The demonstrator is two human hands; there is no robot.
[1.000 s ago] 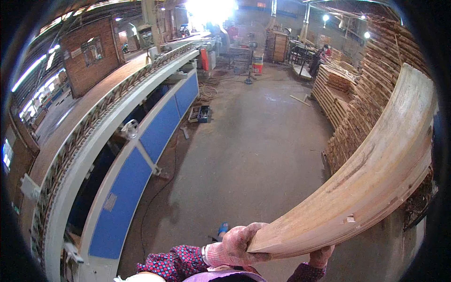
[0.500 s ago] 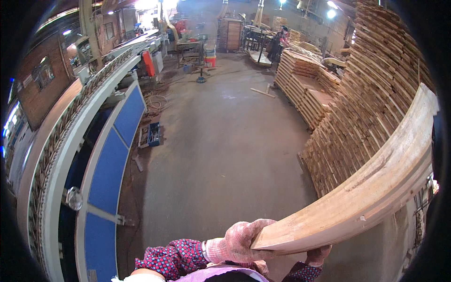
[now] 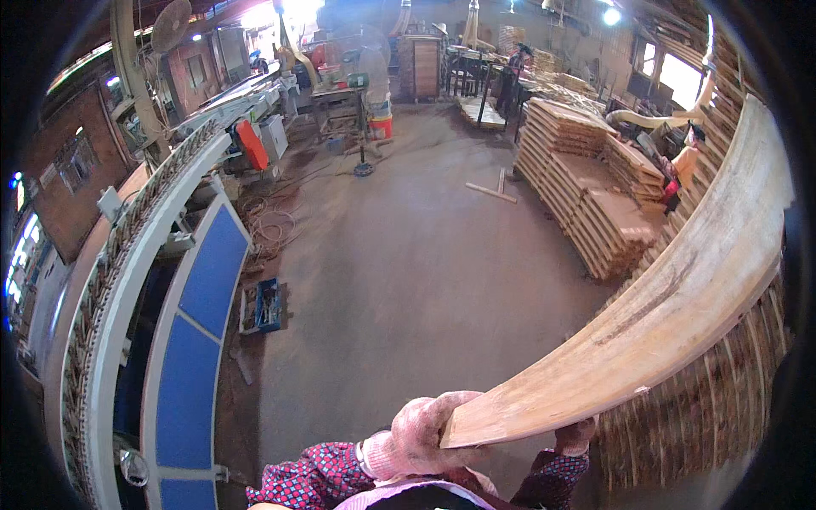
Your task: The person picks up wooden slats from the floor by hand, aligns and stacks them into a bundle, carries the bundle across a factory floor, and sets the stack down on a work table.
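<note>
A long pale wooden board (image 3: 629, 331) slants from the bottom middle up to the right edge, its outline curved by the lens. My left hand (image 3: 425, 429), in a pinkish knit glove, is closed around the board's near end. Below the board's lower edge, further right, my right hand (image 3: 575, 435) is also gloved and supports it from underneath. Most of the right fingers are hidden by the wood. Dark sleeves with a pink and blue check pattern cover both forearms.
A long machine with blue panels (image 3: 197, 374) lines the left side, a blue toolbox (image 3: 269, 306) on the floor beside it. Stacked boards (image 3: 578, 195) stand at the right, with a taller stack (image 3: 697, 416) behind my board. Loose sticks (image 3: 491, 192) lie ahead. Another person (image 3: 677, 174) is partly visible there.
My view has swung right and forward along the aisle. The board stays in both hands, its broad face now turned more toward me. The tall stack has shifted to the right rim.
</note>
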